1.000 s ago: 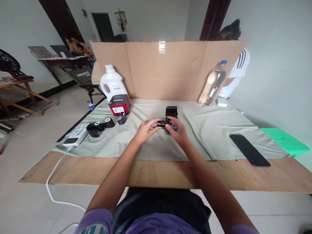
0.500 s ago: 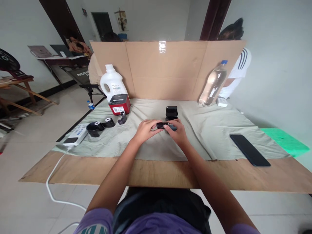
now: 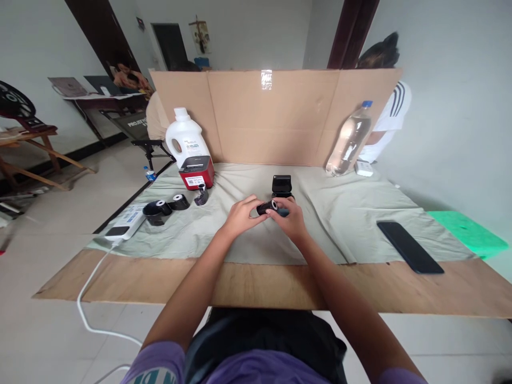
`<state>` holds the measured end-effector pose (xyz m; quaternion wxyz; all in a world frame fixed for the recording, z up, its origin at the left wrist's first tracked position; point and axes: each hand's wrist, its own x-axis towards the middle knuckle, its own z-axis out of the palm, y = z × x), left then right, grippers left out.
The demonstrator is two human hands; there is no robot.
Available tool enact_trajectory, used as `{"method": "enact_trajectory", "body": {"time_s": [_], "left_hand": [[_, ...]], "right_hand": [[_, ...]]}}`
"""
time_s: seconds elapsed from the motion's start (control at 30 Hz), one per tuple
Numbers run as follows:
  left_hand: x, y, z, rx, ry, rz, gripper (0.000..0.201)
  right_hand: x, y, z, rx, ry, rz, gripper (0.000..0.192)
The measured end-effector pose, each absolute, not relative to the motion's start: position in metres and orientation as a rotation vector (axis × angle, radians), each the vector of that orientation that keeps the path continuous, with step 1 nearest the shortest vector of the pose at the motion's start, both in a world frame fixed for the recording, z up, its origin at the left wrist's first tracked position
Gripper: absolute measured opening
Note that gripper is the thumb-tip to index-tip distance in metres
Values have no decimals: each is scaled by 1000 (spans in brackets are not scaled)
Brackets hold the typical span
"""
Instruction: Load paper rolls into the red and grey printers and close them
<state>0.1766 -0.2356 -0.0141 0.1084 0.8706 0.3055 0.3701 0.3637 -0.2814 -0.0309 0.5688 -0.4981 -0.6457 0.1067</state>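
My left hand (image 3: 241, 216) and my right hand (image 3: 292, 218) meet above the cloth in the middle of the table. Between their fingertips they hold a small black roll (image 3: 264, 208), with its pale ring-shaped core facing right. My left fingers pinch its left end, and my right thumb and fingers grip the right end. A dark bluish piece (image 3: 284, 212) shows beneath my right fingers; what it belongs to is hidden. Just behind my hands stands a small black device (image 3: 282, 184) with its lid raised, its lower part partly covered by my right hand.
Several black rolls (image 3: 180, 201) lie at left beside a white power strip (image 3: 126, 221). Behind them stand a red and black box-shaped device (image 3: 197, 173) and a white jug (image 3: 186, 133). A water bottle (image 3: 350, 138) leans by the cardboard screen (image 3: 272, 117). A phone (image 3: 410, 247) lies right.
The black roll has turned between my hands, so its core end now shows toward me. Less of the bluish piece under my right hand is visible.
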Motion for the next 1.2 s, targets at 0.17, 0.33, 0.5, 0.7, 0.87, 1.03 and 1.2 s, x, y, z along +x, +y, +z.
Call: {"method": "enact_trajectory", "body": {"time_s": [0.17, 0.33, 0.5, 0.7, 0.87, 1.03, 1.2], "left_hand": [[180, -241, -15, 2618, 944, 1101, 19], [190, -243, -21, 2606, 949, 1104, 18], [193, -242, -28, 2508, 1036, 1008, 20], [194, -239, -29, 2449, 1288, 839, 24], [196, -236, -31, 2439, 1303, 762, 33], [197, -233, -34, 2409, 1240, 778, 30], [193, -229, -36, 2330, 1213, 875, 22]], "right_hand": [[359, -281, -34, -1219, -1518, 257, 28], [354, -282, -36, -1269, -1516, 264, 21], [352, -284, -36, -1288, -1516, 307, 21], [350, -284, -42, -1240, -1569, 354, 27], [350, -281, -47, -1231, -1553, 375, 30], [348, -280, -50, -1226, -1548, 338, 28], [341, -281, -55, -1206, -1540, 337, 29]]}}
